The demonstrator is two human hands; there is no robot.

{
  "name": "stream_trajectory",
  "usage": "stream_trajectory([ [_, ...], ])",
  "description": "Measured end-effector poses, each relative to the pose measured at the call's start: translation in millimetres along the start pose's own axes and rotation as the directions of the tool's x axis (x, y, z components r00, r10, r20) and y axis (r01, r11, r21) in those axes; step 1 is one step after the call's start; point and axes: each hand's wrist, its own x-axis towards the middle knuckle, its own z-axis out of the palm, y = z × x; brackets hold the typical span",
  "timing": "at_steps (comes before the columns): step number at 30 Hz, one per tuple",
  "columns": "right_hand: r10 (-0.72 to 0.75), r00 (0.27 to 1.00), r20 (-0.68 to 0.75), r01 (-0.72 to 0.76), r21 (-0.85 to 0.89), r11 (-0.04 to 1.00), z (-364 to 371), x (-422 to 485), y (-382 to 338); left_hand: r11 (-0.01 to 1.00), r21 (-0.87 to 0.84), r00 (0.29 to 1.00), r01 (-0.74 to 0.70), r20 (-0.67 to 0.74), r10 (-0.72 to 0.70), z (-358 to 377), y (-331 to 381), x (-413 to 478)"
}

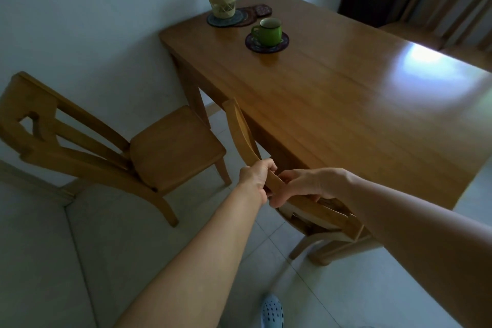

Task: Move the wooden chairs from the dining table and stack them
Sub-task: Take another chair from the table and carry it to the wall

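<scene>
A wooden chair (239, 128) is tucked under the near long side of the wooden dining table (332, 104), and only its curved backrest and part of its frame show. My left hand (257, 177) is closed around the top rail of that backrest. My right hand (306, 185) grips the same rail just to the right, fingers curled over it. A second wooden chair (170, 146) stands apart on the floor to the left, near the wall, its seat facing the table. Another chair (436, 8) stands at the far right side of the table.
A green mug (267, 32) on a dark coaster and a woven-covered jar (222, 0) on a mat stand at the table's far end. A white wall runs along the left. The floor is pale tile. My blue clog (271, 310) shows at the bottom.
</scene>
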Motion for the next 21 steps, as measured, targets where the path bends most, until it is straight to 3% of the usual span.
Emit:
stream_trajectory([
  [3,0.003,1.0,-0.025,-0.004,-0.043,0.999,3.1,-3.7,9.5,1.0,-0.008,1.0,-0.01,-0.014,0.01,3.3,0.0,1.7],
  [8,-0.086,0.978,-0.191,0.059,-0.141,0.988,23.1,1.1,6.0,1.0,0.004,1.0,-0.012,-0.014,0.012,0.7,0.4,0.8],
  [15,-0.173,0.963,-0.208,0.094,-0.343,0.935,61.7,9.9,-20.3,0.999,0.032,1.0,0.004,-0.03,-0.003,-43.2,-6.5,-2.6],
  [21,-0.157,0.985,-0.076,0.149,-0.108,0.983,95.0,15.0,-42.4,0.997,0.065,0.999,0.028,-0.046,-0.026,-95.2,-14.5,-6.9],
])
